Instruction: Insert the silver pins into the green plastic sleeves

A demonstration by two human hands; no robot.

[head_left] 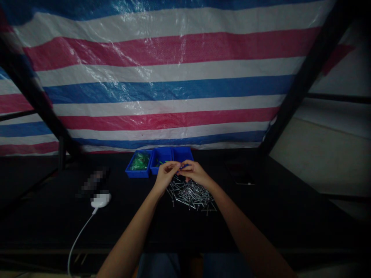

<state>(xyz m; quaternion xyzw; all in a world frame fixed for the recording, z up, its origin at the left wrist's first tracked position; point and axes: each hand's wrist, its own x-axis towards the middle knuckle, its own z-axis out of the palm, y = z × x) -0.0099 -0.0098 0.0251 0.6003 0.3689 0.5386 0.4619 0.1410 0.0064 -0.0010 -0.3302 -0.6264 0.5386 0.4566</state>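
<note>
My left hand (168,173) and my right hand (194,171) meet over the near edge of the blue bins, fingertips pinched together. What lies between the fingers is too small and dark to make out. Just below them, a loose pile of silvery metal pins (193,195) is spread on the black table (179,231). Behind the hands stand a blue bin with a few green pieces (154,162) and another blue bin (184,153), partly covered by my right hand. To their left, a third bin holds a green plastic bag (140,161).
A dark phone (240,172) lies at the right. On the left are a white round device (101,200) with a cable and a blurred-out object (94,180). A striped sheet (174,88) hangs behind the table between dark slanted posts (301,81).
</note>
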